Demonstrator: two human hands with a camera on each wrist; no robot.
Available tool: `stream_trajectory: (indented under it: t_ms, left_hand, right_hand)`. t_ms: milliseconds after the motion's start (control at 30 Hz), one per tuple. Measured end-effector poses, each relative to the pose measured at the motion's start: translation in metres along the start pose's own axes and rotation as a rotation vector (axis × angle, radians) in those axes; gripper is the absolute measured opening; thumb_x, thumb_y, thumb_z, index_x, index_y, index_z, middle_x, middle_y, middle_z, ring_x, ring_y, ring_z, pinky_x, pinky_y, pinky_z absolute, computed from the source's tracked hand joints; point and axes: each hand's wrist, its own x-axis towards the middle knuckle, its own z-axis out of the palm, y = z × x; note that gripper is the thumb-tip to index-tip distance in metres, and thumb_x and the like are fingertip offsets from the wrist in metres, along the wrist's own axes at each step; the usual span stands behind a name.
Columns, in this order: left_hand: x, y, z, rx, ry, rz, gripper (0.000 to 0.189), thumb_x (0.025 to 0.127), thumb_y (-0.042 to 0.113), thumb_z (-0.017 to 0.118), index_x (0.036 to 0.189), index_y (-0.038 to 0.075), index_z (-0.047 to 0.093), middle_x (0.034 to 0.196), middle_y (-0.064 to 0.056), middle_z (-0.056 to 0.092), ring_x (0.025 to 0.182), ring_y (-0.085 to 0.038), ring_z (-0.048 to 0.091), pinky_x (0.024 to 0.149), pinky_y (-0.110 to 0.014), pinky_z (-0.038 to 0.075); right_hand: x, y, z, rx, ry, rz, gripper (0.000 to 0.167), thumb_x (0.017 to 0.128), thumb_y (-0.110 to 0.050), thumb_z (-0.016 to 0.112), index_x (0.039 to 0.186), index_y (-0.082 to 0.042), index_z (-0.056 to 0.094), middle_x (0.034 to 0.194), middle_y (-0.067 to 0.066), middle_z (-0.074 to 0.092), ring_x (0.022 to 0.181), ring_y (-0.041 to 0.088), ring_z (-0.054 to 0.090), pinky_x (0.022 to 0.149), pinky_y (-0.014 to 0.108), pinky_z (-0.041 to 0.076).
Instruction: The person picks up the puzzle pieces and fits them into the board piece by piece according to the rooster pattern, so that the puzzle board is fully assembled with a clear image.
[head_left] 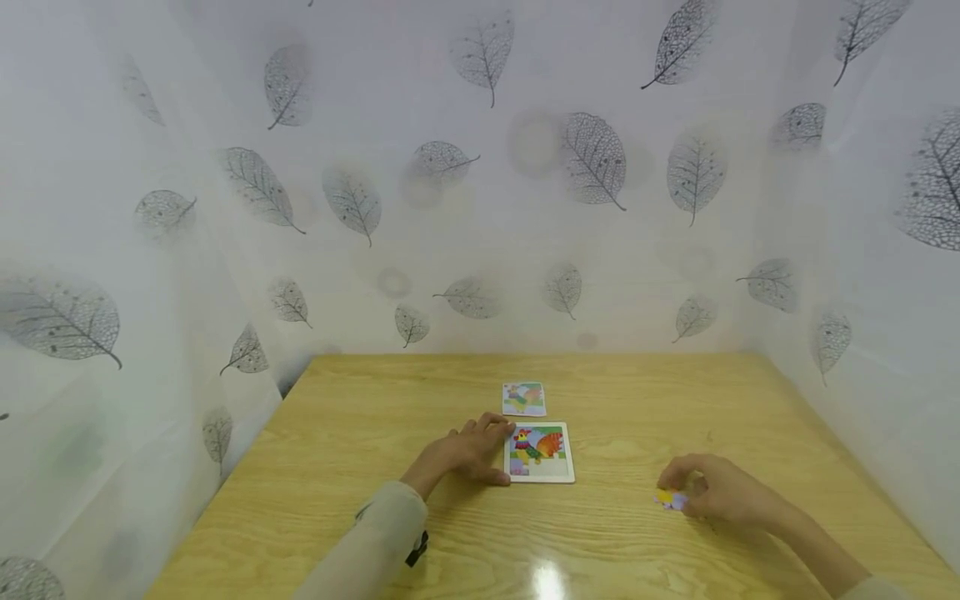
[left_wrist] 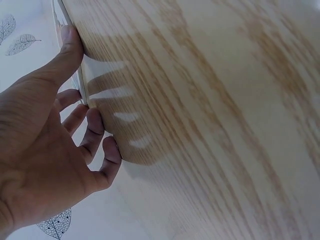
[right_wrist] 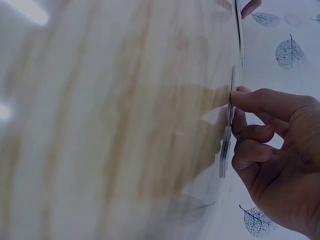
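A square jigsaw tray (head_left: 572,452) with a white border lies on the table, showing a partly filled rooster picture whose lower right is bare. My left hand (head_left: 474,450) holds the tray's left side, index finger at the far corner and thumb at the near one. In the left wrist view the tray (left_wrist: 80,80) appears edge-on beside the thumb. Off to the right, my right hand (head_left: 720,492) pinches a yellow and lilac puzzle piece (head_left: 666,497) just over the table. The right wrist view shows that piece (right_wrist: 232,82) edge-on, with another thin piece (right_wrist: 225,152) by the curled fingers.
Behind the tray lies a small rooster picture card (head_left: 524,399). The wooden table (head_left: 637,550) has a bright reflection near its front. White leaf-print sheets (head_left: 480,217) hang behind it and along both sides. A black clip-like object (head_left: 417,548) shows beside the left sleeve (head_left: 390,521).
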Motion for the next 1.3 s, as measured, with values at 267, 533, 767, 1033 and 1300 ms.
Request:
stream_trajectory:
  t_ms: [267,533,767,1033,1300]
  left_hand:
    - [0.003,-0.005,0.004,0.0,0.017,0.007,0.09,0.095,0.049,0.074,0.165,0.018,0.027,0.166,-0.004,0.021,0.15,-0.043,0.029,0.116,-0.072,0.029]
    - [0.002,-0.002,0.0,-0.006,0.005,0.001,0.089,0.095,0.047,0.073,0.165,0.016,0.026,0.166,-0.005,0.021,0.15,-0.042,0.03,0.116,-0.071,0.029]
    - [-0.004,0.003,-0.003,-0.005,-0.009,0.002,0.088,0.096,0.044,0.073,0.164,0.013,0.027,0.166,-0.008,0.021,0.15,-0.042,0.03,0.116,-0.072,0.028]
    - [-0.001,0.002,-0.002,-0.01,0.004,0.0,0.089,0.094,0.046,0.075,0.164,0.015,0.029,0.164,-0.006,0.023,0.148,-0.041,0.033,0.114,-0.072,0.031]
    - [0.005,-0.005,0.005,-0.013,0.025,0.009,0.09,0.094,0.046,0.076,0.164,0.016,0.028,0.164,-0.006,0.023,0.148,-0.043,0.033,0.114,-0.073,0.03]
  right_hand:
    - [0.011,-0.005,0.002,0.041,-0.021,-0.031,0.027,0.09,-0.003,0.076,0.115,-0.009,0.07,0.11,0.012,0.067,0.087,0.008,0.063,0.066,0.026,0.056]
    - [0.032,-0.024,0.004,0.123,-0.035,-0.022,0.029,0.096,-0.007,0.072,0.124,-0.002,0.065,0.115,0.021,0.058,0.068,0.002,0.059,0.06,0.022,0.052]
    - [0.053,-0.028,0.012,0.172,-0.026,-0.012,0.032,0.096,-0.008,0.071,0.127,0.0,0.064,0.117,0.024,0.055,0.061,-0.001,0.047,0.055,0.015,0.044]
    - [0.08,-0.036,0.022,0.168,-0.013,0.037,0.031,0.096,-0.011,0.072,0.125,-0.001,0.066,0.12,0.023,0.055,0.063,0.006,0.049,0.055,0.015,0.04]
    - [0.11,-0.042,0.04,0.125,-0.008,0.014,0.027,0.09,-0.006,0.075,0.117,-0.004,0.071,0.117,0.017,0.065,0.101,0.028,0.06,0.079,0.027,0.055]
